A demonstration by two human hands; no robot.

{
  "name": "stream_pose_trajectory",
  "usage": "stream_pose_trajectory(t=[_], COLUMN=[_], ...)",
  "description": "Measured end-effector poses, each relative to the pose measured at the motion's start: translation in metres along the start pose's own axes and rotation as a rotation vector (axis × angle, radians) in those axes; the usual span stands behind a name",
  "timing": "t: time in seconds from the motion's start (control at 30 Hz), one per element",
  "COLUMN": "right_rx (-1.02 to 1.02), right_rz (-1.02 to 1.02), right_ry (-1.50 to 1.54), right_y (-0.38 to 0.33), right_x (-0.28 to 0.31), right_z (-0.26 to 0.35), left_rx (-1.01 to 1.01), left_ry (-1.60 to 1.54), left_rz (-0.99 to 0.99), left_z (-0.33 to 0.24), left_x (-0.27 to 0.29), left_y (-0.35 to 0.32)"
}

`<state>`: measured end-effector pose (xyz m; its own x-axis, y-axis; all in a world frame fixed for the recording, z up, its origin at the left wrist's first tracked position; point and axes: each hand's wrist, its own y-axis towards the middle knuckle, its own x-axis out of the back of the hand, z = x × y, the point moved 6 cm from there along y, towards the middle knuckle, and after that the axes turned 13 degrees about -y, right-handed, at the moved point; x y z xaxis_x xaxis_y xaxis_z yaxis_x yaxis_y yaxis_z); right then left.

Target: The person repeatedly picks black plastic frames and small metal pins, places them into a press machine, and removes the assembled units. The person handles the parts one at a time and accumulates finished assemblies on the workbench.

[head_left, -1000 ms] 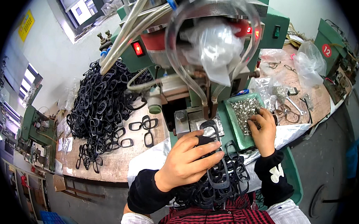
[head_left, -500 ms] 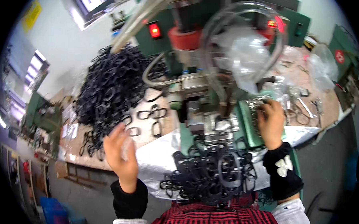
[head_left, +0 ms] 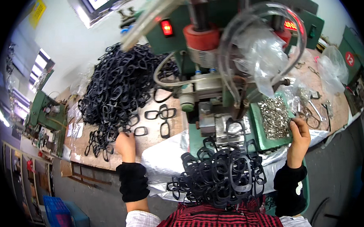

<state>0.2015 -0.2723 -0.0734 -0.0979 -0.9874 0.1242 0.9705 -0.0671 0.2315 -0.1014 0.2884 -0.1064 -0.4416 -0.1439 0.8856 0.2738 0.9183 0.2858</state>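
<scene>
My left hand (head_left: 125, 146) is at the lower edge of a large heap of black eyeglass frames (head_left: 117, 84). Its fingers are bent and closed on an eyeglass frame there; the fingertips are partly hidden. My right hand (head_left: 299, 139) is at the right rim of a green tray (head_left: 253, 122) filled with small shiny metal parts (head_left: 273, 114). Its thumb and forefinger are pinched together; whatever lies between them is too small to make out. Between my hands stands a green press machine (head_left: 156, 39), with a metal fixture (head_left: 230, 129) at its front.
More black frames (head_left: 221, 172) are piled before me at the machine's front. A few frames (head_left: 161, 114) lie apart on the table left of the machine. Clear hoses (head_left: 228, 50) and a plastic bag (head_left: 265, 57) hang overhead. Hand tools (head_left: 315, 109) lie at the right.
My left hand has gone from raised with fingers apart to the heap's edge, where its fingers are closed. My right hand has moved from over the metal parts to the tray's right rim.
</scene>
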Motion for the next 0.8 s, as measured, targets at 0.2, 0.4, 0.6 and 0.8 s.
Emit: stream_pose_trajectory(t=[0.2,0.4,0.6,0.8], right_rx=[-0.037,0.158,0.193,0.009], right_rz=[-0.021,0.256,0.297,0.359], right_ry=[0.166,0.035,0.07,0.294], right_y=[0.011,-0.01,-0.041,-0.039], right_x=[-0.037,-0.089,-0.127,-0.125], right_z=[0.001,0.091,0.121,0.117], left_rx=[-0.056,-0.147,0.062,-0.359], left_ry=[-0.268,-0.059,-1.106,-1.971], left_rz=[0.245,0.227,0.461,0.297], left_z=[-0.027,-0.047,-0.056,-0.199], left_x=[-0.038,-0.044,-0.039,0.118], left_y=[0.011,0.014,-0.003,-0.091])
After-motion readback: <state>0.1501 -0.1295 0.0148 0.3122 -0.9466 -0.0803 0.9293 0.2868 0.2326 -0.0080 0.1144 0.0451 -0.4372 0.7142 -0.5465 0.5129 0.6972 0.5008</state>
